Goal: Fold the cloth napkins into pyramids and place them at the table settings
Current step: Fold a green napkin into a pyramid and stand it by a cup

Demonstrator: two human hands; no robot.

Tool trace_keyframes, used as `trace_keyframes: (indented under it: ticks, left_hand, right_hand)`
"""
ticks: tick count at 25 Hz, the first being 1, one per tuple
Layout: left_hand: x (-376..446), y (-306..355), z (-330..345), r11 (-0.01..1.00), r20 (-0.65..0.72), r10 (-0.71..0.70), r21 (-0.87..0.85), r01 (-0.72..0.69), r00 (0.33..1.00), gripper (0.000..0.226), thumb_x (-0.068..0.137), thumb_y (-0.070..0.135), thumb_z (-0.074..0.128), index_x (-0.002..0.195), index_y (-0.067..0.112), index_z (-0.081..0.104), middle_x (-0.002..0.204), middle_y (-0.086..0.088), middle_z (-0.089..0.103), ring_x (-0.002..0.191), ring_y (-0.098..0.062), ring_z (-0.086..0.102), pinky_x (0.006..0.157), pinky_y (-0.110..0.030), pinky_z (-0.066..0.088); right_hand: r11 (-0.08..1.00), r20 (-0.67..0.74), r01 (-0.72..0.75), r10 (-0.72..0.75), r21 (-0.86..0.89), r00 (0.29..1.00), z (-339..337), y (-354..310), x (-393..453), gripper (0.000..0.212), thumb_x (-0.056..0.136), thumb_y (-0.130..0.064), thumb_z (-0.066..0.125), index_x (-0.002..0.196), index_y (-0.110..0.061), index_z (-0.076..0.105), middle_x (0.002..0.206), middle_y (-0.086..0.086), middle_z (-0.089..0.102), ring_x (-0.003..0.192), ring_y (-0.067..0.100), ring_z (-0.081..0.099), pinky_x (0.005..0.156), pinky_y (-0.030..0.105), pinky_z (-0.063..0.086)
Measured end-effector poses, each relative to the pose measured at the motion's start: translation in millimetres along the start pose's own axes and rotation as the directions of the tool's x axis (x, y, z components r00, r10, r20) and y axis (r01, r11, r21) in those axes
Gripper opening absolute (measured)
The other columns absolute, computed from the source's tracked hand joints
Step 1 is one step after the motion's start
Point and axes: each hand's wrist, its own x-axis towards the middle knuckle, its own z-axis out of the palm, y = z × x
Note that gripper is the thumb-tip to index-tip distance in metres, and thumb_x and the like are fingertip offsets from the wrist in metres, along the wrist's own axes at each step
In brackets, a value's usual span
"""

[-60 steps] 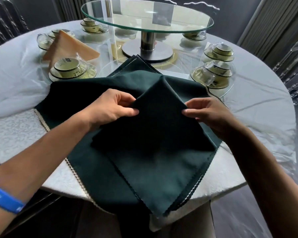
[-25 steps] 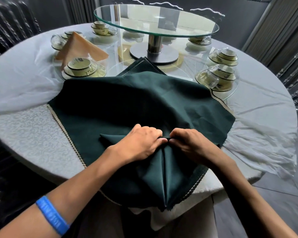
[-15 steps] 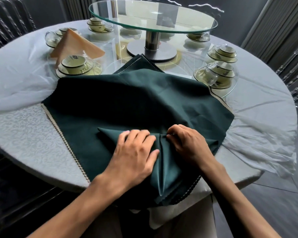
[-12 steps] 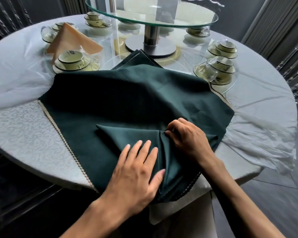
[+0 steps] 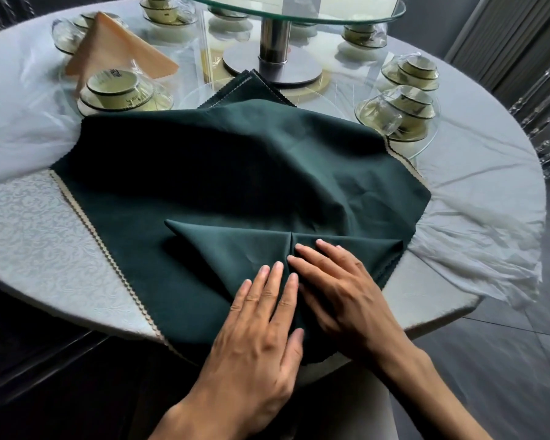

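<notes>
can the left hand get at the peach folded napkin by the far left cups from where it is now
Probably yes. The left hand lies flat on the green napkin, holding nothing, and only flat green cloth lies between it and the peach napkin. The wrapped cup set in front of it would need clearing.

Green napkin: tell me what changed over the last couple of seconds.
Both hands let go of the napkin's side corners after folding them down to meet at a centre seam. The left hand and right hand now press flat on the folded triangle. The cups, the orange napkin and the glass turntable stayed put.
</notes>
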Motion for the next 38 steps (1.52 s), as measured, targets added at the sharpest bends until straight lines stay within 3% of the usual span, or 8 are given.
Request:
trace_keyframes:
  ticks: [11,14,19,22,26,33,35,38]
  left_hand:
    - [-8.9,9.7,7.7,1.000,-0.109,-0.008,-0.026,0.006,0.994,0.054,0.101,0.037,0.038,0.138,0.001,0.054,0.149,-0.013,0.046,0.141,-0.023,0.040,0.112,-0.041,0.031]
    - [-9.1,10.6,3.0,0.976,-0.135,-0.057,-0.217,0.026,0.989,0.049,0.103,0.032,0.033,0.140,0.006,0.053,0.151,-0.006,0.045,0.142,-0.015,0.038,0.114,-0.036,0.031]
    - [-2.2,-1.2,-18.5,0.769,-0.112,-0.244,-0.627,0.122,0.963,0.059,0.093,0.008,0.042,0.150,0.024,0.037,0.153,0.014,0.037,0.141,0.000,0.034,0.112,-0.014,0.026]
    - [11.5,-30.5,-27.7,0.853,-0.081,-0.168,-0.512,0.103,0.983,0.048,0.098,0.027,0.037,0.146,0.025,0.043,0.155,0.014,0.034,0.143,0.002,0.028,0.116,-0.017,0.020]
    - [43.9,-95.8,-40.0,0.969,0.112,-0.077,-0.225,0.101,0.991,0.069,0.090,0.058,0.021,0.146,0.026,0.044,0.158,0.007,0.030,0.145,0.001,0.016,0.121,-0.027,0.005]
    - [49.8,-123.8,-45.3,0.944,-0.021,-0.240,0.229,0.238,0.971,0.069,0.092,0.048,0.018,0.141,0.013,0.052,0.150,-0.005,0.047,0.143,-0.022,0.037,0.119,-0.049,0.014]
    - [66.3,-113.0,-48.1,0.977,-0.067,-0.039,0.207,0.052,0.997,0.057,0.091,0.039,0.031,0.129,0.010,0.063,0.131,-0.008,0.063,0.127,-0.027,0.055,0.114,-0.045,0.023]
    - [99.5,-79.7,-57.9,0.981,0.209,0.176,-0.114,-0.155,0.962,0.048,0.093,0.018,0.041,0.139,0.017,0.054,0.127,-0.004,0.063,0.115,-0.022,0.057,0.104,-0.026,0.031]
  right_hand:
    - [0.933,0.116,-0.237,0.276,-0.271,0.954,1.4,19.0,-10.9,0.063,0.099,-0.059,0.010,0.151,-0.032,0.034,0.158,-0.001,0.033,0.146,0.023,0.028,0.116,0.039,0.013]
    - [0.911,0.062,-0.331,0.356,-0.248,0.933,-12.6,22.8,-9.8,0.063,0.099,-0.058,0.013,0.151,-0.030,0.034,0.158,0.005,0.033,0.146,0.028,0.027,0.116,0.039,0.012]
    - [0.978,0.004,-0.202,0.203,-0.045,0.979,6.6,-70.9,-31.5,0.054,0.104,-0.052,0.011,0.149,-0.032,0.033,0.154,0.007,0.040,0.141,0.027,0.037,0.109,0.042,0.025]
    - [0.956,0.015,-0.263,0.267,-0.133,0.963,17.1,-77.9,-35.9,0.057,0.103,-0.051,0.012,0.145,-0.031,0.044,0.153,0.013,0.041,0.140,0.032,0.039,0.110,0.044,0.025]
    - [0.933,-0.021,-0.311,0.313,-0.180,0.950,25.4,-81.8,-38.8,0.055,0.103,-0.050,0.016,0.143,-0.032,0.049,0.150,0.024,0.039,0.139,0.040,0.038,0.109,0.049,0.027]
    - [0.922,-0.052,-0.337,0.334,-0.188,0.941,28.4,-83.5,-39.3,0.054,0.103,-0.049,0.017,0.143,-0.032,0.049,0.151,0.025,0.037,0.140,0.040,0.035,0.110,0.050,0.027]
    - [0.923,-0.067,-0.341,0.334,-0.179,0.940,28.8,-83.2,-39.3,0.054,0.103,-0.049,0.017,0.142,-0.033,0.050,0.151,0.024,0.037,0.139,0.040,0.036,0.109,0.050,0.027]
    - [0.925,-0.082,-0.339,0.329,-0.171,0.941,30.5,-83.0,-39.4,0.054,0.103,-0.050,0.017,0.142,-0.033,0.050,0.152,0.023,0.037,0.140,0.039,0.036,0.109,0.050,0.027]
